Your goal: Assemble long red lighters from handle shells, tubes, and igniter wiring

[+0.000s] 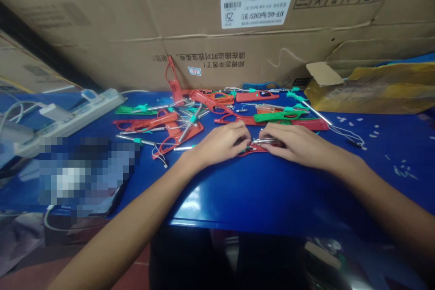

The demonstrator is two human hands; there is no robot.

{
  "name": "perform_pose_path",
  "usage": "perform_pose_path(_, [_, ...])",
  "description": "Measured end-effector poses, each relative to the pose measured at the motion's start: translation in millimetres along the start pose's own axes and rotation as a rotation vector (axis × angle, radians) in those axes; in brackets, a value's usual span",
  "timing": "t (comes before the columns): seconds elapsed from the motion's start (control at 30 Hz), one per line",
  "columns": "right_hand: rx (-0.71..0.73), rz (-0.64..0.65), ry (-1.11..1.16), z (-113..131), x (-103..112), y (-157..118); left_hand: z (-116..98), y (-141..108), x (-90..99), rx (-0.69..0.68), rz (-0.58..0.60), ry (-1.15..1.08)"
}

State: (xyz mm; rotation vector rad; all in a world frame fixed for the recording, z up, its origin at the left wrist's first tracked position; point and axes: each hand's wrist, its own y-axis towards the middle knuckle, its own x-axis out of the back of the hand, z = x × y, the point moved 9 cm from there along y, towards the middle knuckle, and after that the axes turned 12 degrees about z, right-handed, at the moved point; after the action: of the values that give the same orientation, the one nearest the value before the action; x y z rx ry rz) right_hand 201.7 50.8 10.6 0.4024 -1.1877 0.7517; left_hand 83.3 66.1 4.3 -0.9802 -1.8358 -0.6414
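Note:
Both my hands meet over the blue table (pixel 217 199) around a red plastic shell (pixel 260 149) with a metal tube (pixel 263 142) lying in it. My left hand (pixel 227 142) has its fingers curled at the shell's left end, beside a bit of green. My right hand (pixel 292 144) pinches the metal tube and the shell from the right. Just beyond my hands lie a green shell (pixel 280 116) and more red shells (pixel 256 95). Metal rods with teal parts and thin wires are heaped to the left, among them a red shell (pixel 174 86) leaning on the cardboard.
A big cardboard box (pixel 136 54) stands along the back. At the right is a small taped carton (pixel 384 88), with white scraps in front of it. A white power strip (pixel 78 118) with plugs and a blurred-out object (pixel 84 176) lie at the left.

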Motion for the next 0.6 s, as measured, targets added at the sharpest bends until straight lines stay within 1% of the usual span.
perform_pose_path(0.4, [0.028,-0.055,0.069,-0.5,4.8,1.1,0.1,-0.3,0.5,-0.002,0.005,-0.013])
perform_pose_path(0.6, [0.044,-0.059,0.096,-0.8,5.2,0.9,-0.5,-0.7,0.7,-0.006,0.002,-0.003])
